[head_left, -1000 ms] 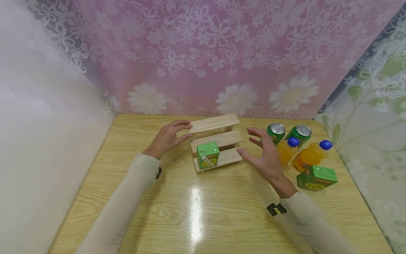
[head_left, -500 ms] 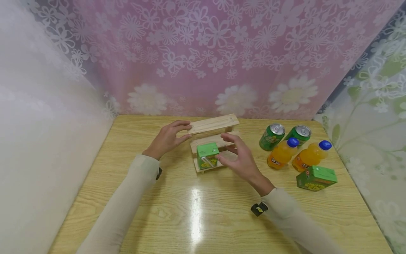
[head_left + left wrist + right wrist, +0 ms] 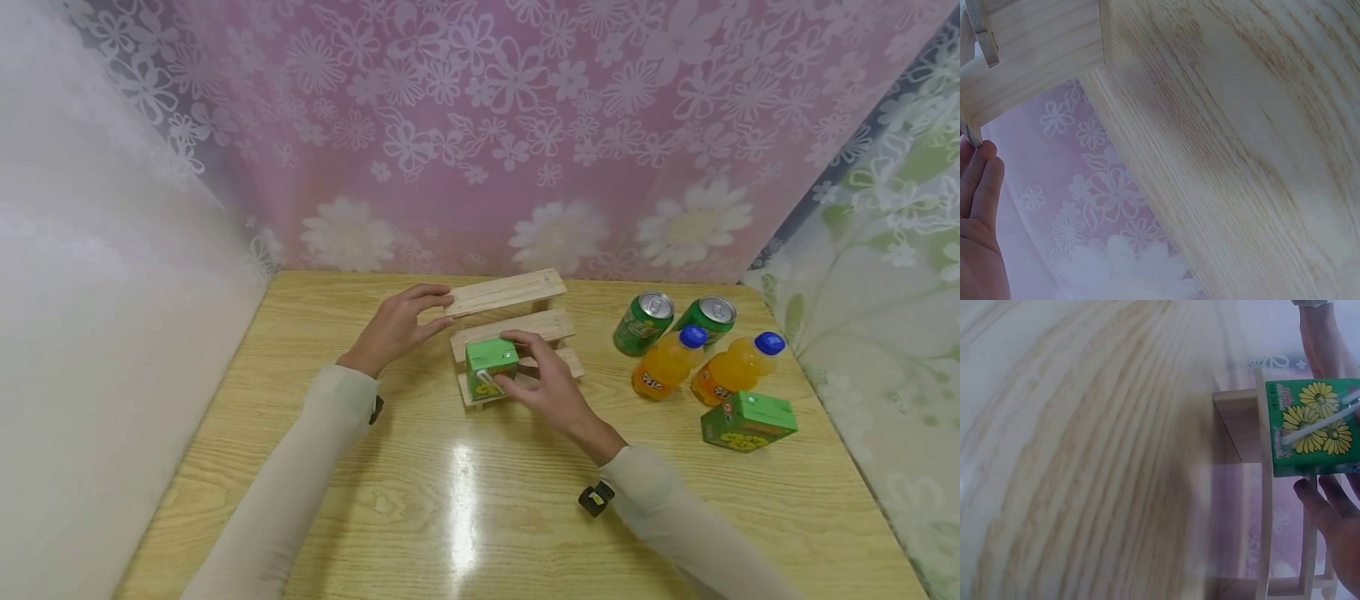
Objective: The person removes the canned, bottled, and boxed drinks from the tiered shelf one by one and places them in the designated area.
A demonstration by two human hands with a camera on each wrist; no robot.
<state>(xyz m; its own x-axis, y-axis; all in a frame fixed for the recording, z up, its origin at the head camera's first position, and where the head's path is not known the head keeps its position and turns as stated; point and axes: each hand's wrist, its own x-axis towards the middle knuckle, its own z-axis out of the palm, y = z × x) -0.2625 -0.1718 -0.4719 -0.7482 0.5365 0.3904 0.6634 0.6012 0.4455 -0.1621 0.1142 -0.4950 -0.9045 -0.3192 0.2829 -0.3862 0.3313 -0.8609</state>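
A three-tier wooden stand (image 3: 517, 292) sits near the back of the table, a green juice box (image 3: 491, 357) with a straw upright on its lowest step. My right hand (image 3: 551, 387) grips the box from its right, thumb across the front, forefinger at the back top edge. Yellow flowers show on the box (image 3: 1316, 425) in the right wrist view, where the right hand (image 3: 1341, 540) is partly cut off. My left hand (image 3: 393, 329) holds the left end of the top step between fingers and thumb. In the left wrist view the fingertips (image 3: 988, 153) touch the wood; the thumb is hidden.
To the right stand two green cans (image 3: 643, 323), two orange drink bottles with blue caps (image 3: 663, 367) and a second green juice box (image 3: 750, 421). A flowered pink curtain (image 3: 480, 167) hangs behind the wooden table (image 3: 375, 500), with pale cloth at both sides.
My right hand has moved left from beside the cans and bottles to the juice box on the stand and taken hold of it. The left hand stays put.
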